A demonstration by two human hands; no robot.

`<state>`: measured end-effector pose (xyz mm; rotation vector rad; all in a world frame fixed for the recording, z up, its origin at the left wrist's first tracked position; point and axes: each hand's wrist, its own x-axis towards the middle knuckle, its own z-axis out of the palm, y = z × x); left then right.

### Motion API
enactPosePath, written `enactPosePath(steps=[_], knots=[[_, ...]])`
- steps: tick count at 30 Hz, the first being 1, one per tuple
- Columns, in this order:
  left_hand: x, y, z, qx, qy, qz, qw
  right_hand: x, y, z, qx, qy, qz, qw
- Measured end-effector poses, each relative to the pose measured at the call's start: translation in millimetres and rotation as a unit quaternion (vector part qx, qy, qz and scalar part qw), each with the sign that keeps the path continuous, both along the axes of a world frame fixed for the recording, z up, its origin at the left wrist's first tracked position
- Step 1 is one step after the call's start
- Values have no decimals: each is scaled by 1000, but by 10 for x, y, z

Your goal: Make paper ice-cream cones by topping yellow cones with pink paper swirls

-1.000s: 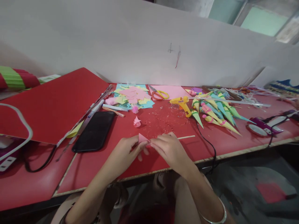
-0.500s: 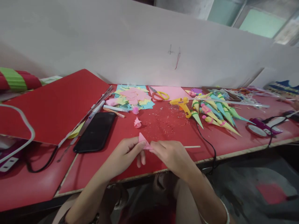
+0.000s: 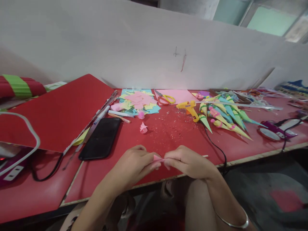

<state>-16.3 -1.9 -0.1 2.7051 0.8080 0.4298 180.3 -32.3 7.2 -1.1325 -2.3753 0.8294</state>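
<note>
A small piece of pink paper (image 3: 157,158) is pinched between my two hands above the table's front edge. Its left part sits in the fingers of my left hand (image 3: 138,162). The fingertips of my right hand (image 3: 190,161) close on its narrow right end, which looks twisted or rolled. Much of the paper is hidden by my fingers. Beyond my hands, a small folded pink paper piece (image 3: 143,128) lies on the red tabletop, with a pink pompom (image 3: 141,115) behind it. The tip of a pale stick (image 3: 205,156) shows past my right hand.
A black phone (image 3: 100,138) lies to the left. Cut paper pieces (image 3: 138,99) and scissors (image 3: 166,98) are at the back. A yellow glue gun (image 3: 189,108), its cord running off the front edge, sits beside several coloured paper cones (image 3: 227,112).
Both hands have shifted right and slightly nearer. The pink paper, earlier a flat-looking triangle pointing up, is now narrowed between my fingers. The right hand covers more of the stick.
</note>
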Motion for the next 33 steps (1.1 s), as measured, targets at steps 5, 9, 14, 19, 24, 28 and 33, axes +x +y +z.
enactPosePath(steps=[5,9,14,19,24,28,33], knots=[[14,-27,-28,34,-6,18,999,10,17,7,-10,9,10,1000],[46,-35,-46,4,-54,67,996,-57,22,-85,9,-9,-28,1000],[119,-49,-35,-121,-136,173,968,-187,39,-192,193,-63,-110,973],[125,-35,-50,-66,-179,176,966,-237,17,-186,262,-126,-118,949],[70,-2,-67,126,-185,93,970,-196,-9,-139,178,-109,-97,973],[47,20,-76,172,-187,26,967,-121,24,-105,87,-49,-49,994],[29,55,-99,148,-158,-21,976,-55,54,-85,16,7,-27,999]])
